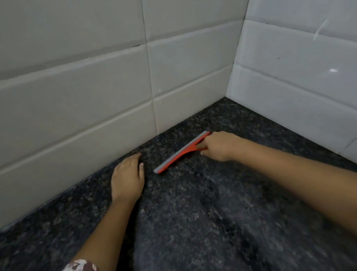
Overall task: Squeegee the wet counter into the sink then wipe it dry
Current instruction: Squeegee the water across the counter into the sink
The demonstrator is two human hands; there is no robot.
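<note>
A red squeegee (180, 153) with a grey rubber blade lies with its blade down on the dark speckled granite counter (205, 221), near the back corner. My right hand (217, 146) is closed around its red handle, just right of the blade. My left hand (127, 176) rests flat on the counter, palm down and fingers apart, a little left of the blade's near end and close to the back wall. No sink and no cloth are in view.
White tiled walls meet in a corner: the back wall (80, 102) runs along the counter's far edge, the side wall (309, 64) closes it on the right. Floral sleeves show at both lower corners.
</note>
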